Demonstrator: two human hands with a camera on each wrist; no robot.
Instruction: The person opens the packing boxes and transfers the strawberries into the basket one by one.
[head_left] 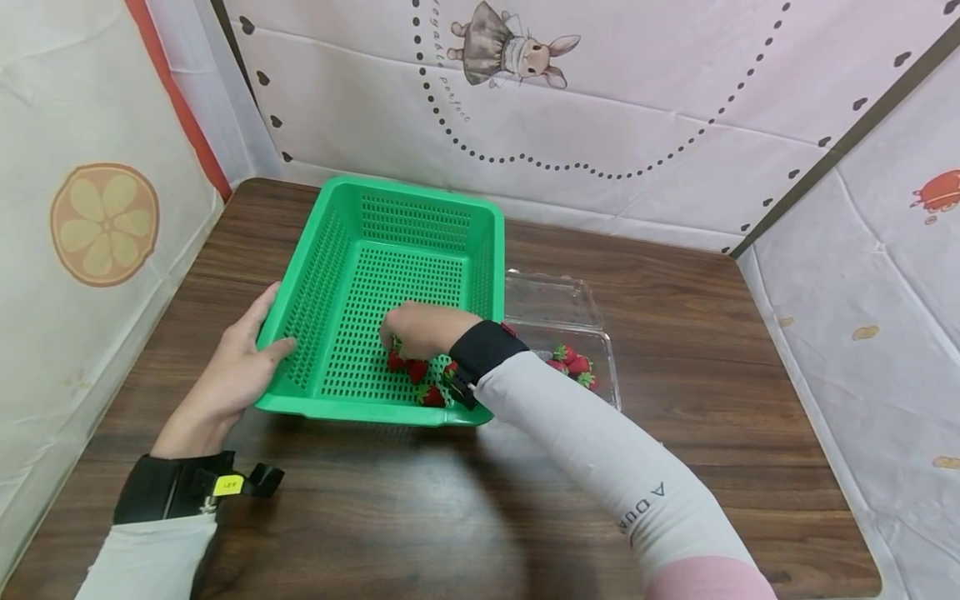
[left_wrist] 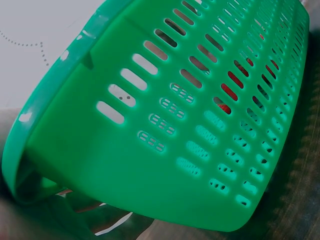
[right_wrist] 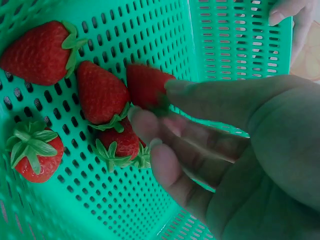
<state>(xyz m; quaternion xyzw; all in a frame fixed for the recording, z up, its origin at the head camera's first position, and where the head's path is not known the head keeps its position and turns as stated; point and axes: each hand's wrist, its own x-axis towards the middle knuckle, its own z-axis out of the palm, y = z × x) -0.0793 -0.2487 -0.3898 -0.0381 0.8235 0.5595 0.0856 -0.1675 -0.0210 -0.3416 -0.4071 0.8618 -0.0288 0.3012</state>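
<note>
A green perforated plastic basket [head_left: 405, 267] stands on the table. My left hand [head_left: 240, 367] grips its left rim, thumb over the inside; in the left wrist view the basket's outer wall [left_wrist: 100, 165] hides much of this hand. Inside the basket is my right hand [head_left: 427, 329]. In the right wrist view its thumb and fingertips pinch a slightly blurred strawberry [right_wrist: 145, 85] by the leafy end. Several other red strawberries lie on the basket floor beside it, including one upright strawberry [right_wrist: 40, 157] and one on its side [right_wrist: 37, 55].
Right of the basket, partly behind my right forearm, is a clear plastic box [head_left: 611, 367] with its lid [head_left: 551, 300] folded back. Several strawberries [head_left: 577, 365] lie in it. Printed cloth walls [head_left: 637, 100] border the brown wooden table [head_left: 720, 400] at the back and sides.
</note>
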